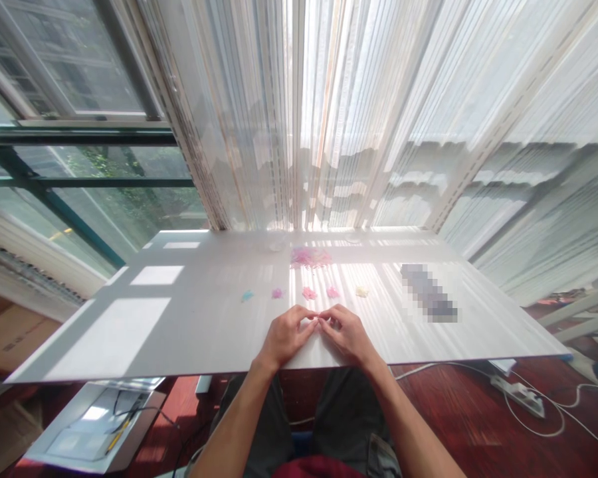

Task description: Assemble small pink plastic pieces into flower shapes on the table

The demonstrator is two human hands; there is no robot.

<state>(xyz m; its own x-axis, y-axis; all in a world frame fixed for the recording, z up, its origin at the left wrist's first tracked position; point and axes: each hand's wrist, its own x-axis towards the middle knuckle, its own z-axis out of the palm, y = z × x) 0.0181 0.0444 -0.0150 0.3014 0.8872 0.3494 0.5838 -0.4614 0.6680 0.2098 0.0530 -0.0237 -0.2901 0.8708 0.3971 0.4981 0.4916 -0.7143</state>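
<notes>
My left hand (pixel 292 334) and my right hand (pixel 345 332) meet above the front part of the white table (pixel 219 332). Fingertips of both are pinched together at one spot; what lies between them is too small to make out. Just beyond them runs a row of little piles: a light blue one (pixel 248 296), a purple one (pixel 278 293), a red-pink one (pixel 309 293), a pink one (pixel 333 292) and a pale yellow one (pixel 362 291). Farther back spreads a larger heap of pink, mixed-colour small pieces (pixel 311 257).
A blurred-out dark object (pixel 429 293) lies on the table at the right. Near the back edge is a clear, roundish item (pixel 276 241). Sheer curtains (pixel 299 133) hang behind the table. On the floor are a power strip (pixel 518 395) with cables and an open box (pixel 97 425).
</notes>
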